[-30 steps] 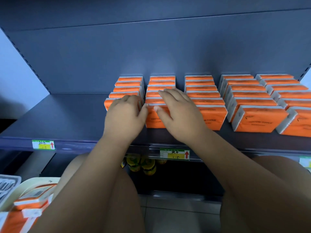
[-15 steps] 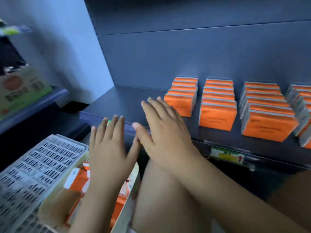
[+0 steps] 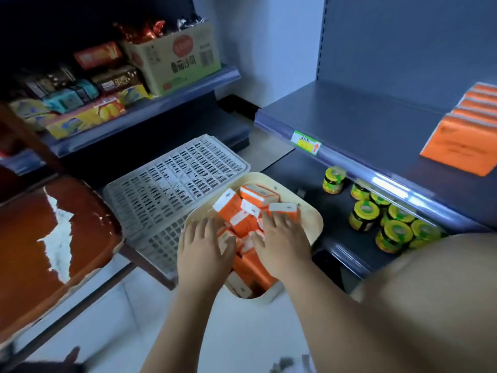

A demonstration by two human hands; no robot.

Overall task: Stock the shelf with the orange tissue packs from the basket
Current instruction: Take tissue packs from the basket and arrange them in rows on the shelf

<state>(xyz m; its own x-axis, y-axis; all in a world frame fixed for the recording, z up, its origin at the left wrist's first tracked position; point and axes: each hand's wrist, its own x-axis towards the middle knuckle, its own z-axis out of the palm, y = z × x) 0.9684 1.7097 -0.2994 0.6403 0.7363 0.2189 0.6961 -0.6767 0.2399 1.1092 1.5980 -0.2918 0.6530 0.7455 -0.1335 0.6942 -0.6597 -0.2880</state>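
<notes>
Over basket's (image 3: 316, 224) white-labelled packs (image 3: 243, 224): left hand (image 3: 203, 249), right hand (image 3: 282, 244).

Orange-and-white tissue packs (image 3: 243, 222), cream basket (image 3: 313, 219), yellow-lidded jars (image 3: 363, 215).

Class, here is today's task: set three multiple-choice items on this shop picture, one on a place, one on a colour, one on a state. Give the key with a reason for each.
1. Where do the jars stand?
A. On the lower shelf
B. On the floor
C. On a trolley

2. What colour is the basket?
A. Blue
B. Cream
C. Black

3. How do the left hand and right hand lie?
A. Clenched around a bottle
B. Hanging at the sides
C. Fingers spread on the tissue packs

Key: 1 A, they stand grouped on it. 2 B, its rim shows cream. 3 C, both hands rest on the packs inside the basket.
</notes>
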